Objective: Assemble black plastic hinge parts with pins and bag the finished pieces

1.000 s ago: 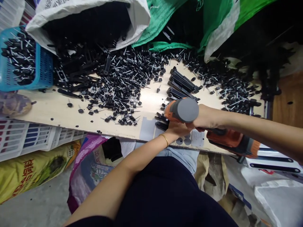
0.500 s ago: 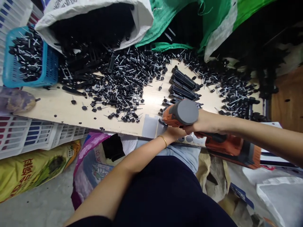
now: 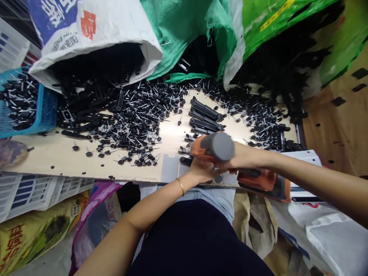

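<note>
My right hand (image 3: 244, 156) grips an orange and grey power drill (image 3: 212, 147), nose down over the near edge of a pale wooden board (image 3: 57, 153). Under the drill, my left hand (image 3: 201, 171) rests closed on the board, holding a black part that the drill mostly hides. A gold bangle circles my left wrist. Just beyond the drill lies a stack of long black plastic bars (image 3: 205, 115). Several black-headed screws (image 3: 138, 119) are heaped across the board's middle and right.
A blue basket (image 3: 43, 111) of screws stands at the left. A white sack (image 3: 94, 34) of black parts and green sacks (image 3: 195, 30) line the back. White crates (image 3: 34, 189) and printed bags sit below the board's near edge.
The view has tilted up and shifted, showing more of the sacks. The drill and both hands stay together at the board's near edge.
</note>
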`<action>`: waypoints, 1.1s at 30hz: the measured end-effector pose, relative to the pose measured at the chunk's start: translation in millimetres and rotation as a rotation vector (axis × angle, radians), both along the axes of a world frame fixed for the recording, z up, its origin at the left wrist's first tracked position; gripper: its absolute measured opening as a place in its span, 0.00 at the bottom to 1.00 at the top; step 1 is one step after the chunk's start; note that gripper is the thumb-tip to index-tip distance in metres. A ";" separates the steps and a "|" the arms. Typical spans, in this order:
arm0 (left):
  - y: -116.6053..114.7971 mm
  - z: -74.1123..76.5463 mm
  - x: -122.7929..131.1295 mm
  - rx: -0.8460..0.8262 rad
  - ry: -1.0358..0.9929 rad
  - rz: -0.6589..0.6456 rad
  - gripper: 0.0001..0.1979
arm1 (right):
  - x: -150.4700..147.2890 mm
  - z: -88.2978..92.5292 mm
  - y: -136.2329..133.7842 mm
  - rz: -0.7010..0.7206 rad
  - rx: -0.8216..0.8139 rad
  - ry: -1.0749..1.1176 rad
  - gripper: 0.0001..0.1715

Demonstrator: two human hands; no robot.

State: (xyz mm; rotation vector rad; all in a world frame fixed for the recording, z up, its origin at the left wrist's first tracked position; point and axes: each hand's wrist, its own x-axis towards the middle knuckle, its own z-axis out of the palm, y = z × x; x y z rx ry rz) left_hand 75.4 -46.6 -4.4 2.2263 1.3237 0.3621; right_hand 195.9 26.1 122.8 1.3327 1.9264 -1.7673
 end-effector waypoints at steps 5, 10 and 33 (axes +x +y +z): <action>76.8 20.1 -12.7 0.118 0.159 0.152 0.29 | 47.7 19.5 48.5 -0.421 0.029 -0.245 0.10; 165.0 -8.5 -6.5 0.166 0.290 0.207 0.27 | 57.4 9.9 92.7 -0.404 0.024 -0.249 0.19; 171.0 -25.9 -9.2 0.134 0.224 0.189 0.28 | 64.1 -2.6 72.8 -0.330 -0.142 -0.270 0.22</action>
